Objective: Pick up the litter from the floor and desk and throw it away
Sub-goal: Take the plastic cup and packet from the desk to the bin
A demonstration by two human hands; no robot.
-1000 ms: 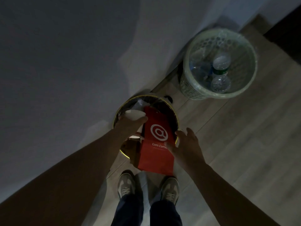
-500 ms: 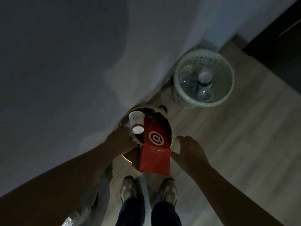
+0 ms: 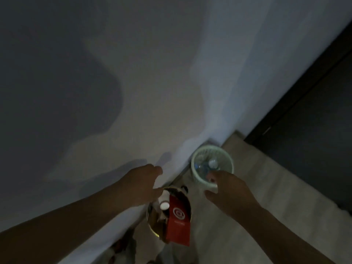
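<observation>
A red paper coffee bag (image 3: 179, 223) stands in a round dark bin (image 3: 152, 223) by the wall, sticking out over its rim. A white paper cup (image 3: 165, 202) lies in the bin beside the bag. My left hand (image 3: 142, 182) hovers above the bin's far left side, fingers loose, holding nothing. Up over the floor to the right of the bin is my right hand (image 3: 226, 189), also with loose fingers and nothing in it. The room is dim and the picture is blurred.
A pale green mesh basket (image 3: 228, 159) with clear plastic bottles (image 3: 207, 164) in it stands farther along the white wall (image 3: 171, 92). Light wood floor (image 3: 276, 197) runs to the right. A dark door or cabinet (image 3: 314, 111) fills the upper right.
Both hands have lifted away from the red bag and the cup, which stay in the bin. The camera has risen and tilted up toward the wall.
</observation>
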